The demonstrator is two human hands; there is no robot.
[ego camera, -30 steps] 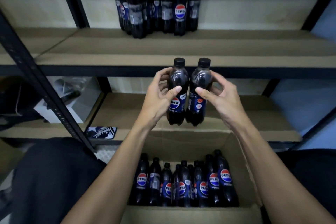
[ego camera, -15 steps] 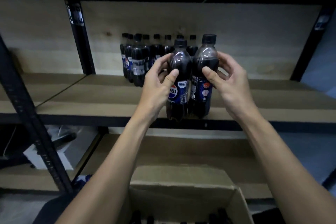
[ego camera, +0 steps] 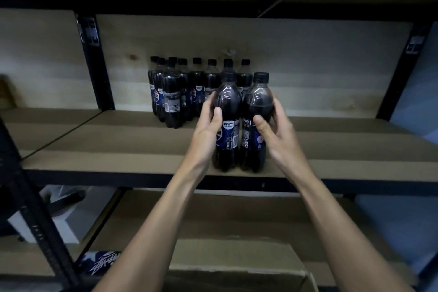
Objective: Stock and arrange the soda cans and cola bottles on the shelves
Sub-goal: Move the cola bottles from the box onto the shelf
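Bottom edge cuts off cardboard box [ego camera: 237, 278]; contents unseen. Bottle group [ego camera: 180, 92] at shelf [ego camera: 118, 144] back edge partly hidden behind front bottles [ego camera: 228, 102]. Label print blurred. Left hand [ego camera: 207, 131], right hand [ego camera: 278, 136]: fingertips behind bottles.

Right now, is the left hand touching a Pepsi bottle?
Touching. The head view shows the left hand gripping the left Pepsi bottle, with the thumb across its front and the fingers curled round its far side.

Two black-capped, blue-labelled Pepsi bottles stand upright, touching side by side, at the front edge of the wooden shelf [ego camera: 118, 149]. The left hand [ego camera: 207, 128] grips the left bottle [ego camera: 228, 102] and the right hand [ego camera: 278, 133] grips the right bottle [ego camera: 258, 99]. A cluster of matching bottles [ego camera: 180, 92] stands further back.
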